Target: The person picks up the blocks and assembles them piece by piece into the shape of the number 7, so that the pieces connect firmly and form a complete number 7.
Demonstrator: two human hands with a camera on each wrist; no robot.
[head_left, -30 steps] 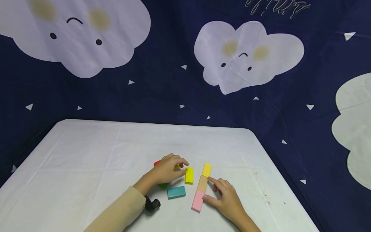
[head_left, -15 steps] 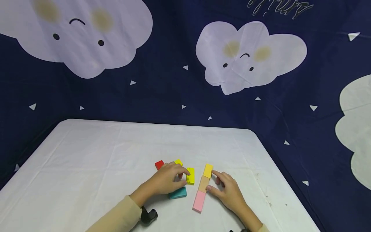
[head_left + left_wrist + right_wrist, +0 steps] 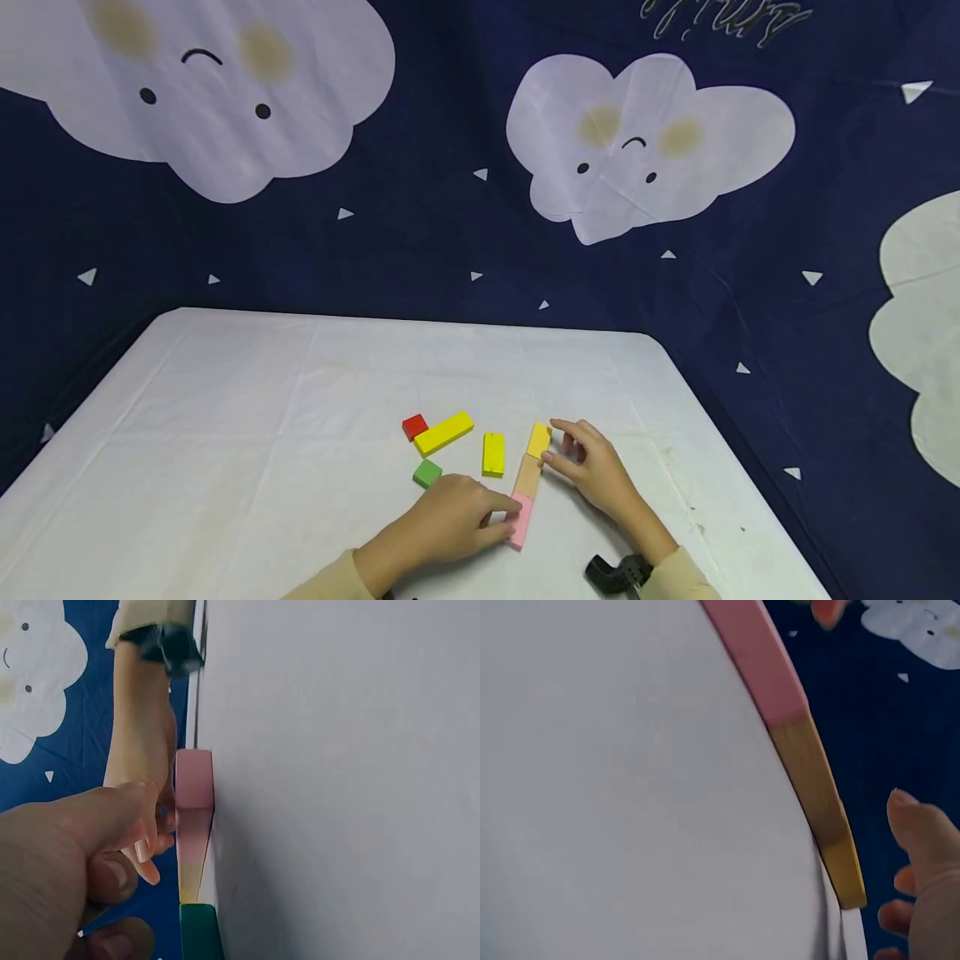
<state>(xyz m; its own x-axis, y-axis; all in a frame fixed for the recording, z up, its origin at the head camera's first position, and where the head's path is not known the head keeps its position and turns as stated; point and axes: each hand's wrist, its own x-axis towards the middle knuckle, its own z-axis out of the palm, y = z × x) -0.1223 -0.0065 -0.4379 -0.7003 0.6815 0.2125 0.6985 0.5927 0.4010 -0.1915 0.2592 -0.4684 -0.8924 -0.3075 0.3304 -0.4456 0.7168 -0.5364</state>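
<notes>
A row of three blocks lies end to end: a pink block [image 3: 522, 521] nearest me, a tan block [image 3: 528, 476] in the middle and an orange-yellow block [image 3: 538, 441] at the far end. My left hand [image 3: 457, 518] hovers by the pink block, its index finger and thumb overlapping it in the head view. In the left wrist view that hand's thumb [image 3: 105, 814] sits apart from the block's side. My right hand [image 3: 597, 467] is to the right of the row, fingers loosely bent beside the orange-yellow block. The right wrist view shows its thumb [image 3: 919, 825] away from the blocks.
Left of the row lie a short yellow block [image 3: 492, 455], a long yellow block [image 3: 444, 433], a red block [image 3: 414, 427] and a green block [image 3: 427, 473]. A teal block [image 3: 201, 931], hidden in the head view, shows in the left wrist view. White cloth [image 3: 262, 467] covers the table.
My left hand has moved right and nearer me, from beside the short yellow block to the pink block, uncovering the green and long yellow blocks. My right hand has slid forward along the row.
</notes>
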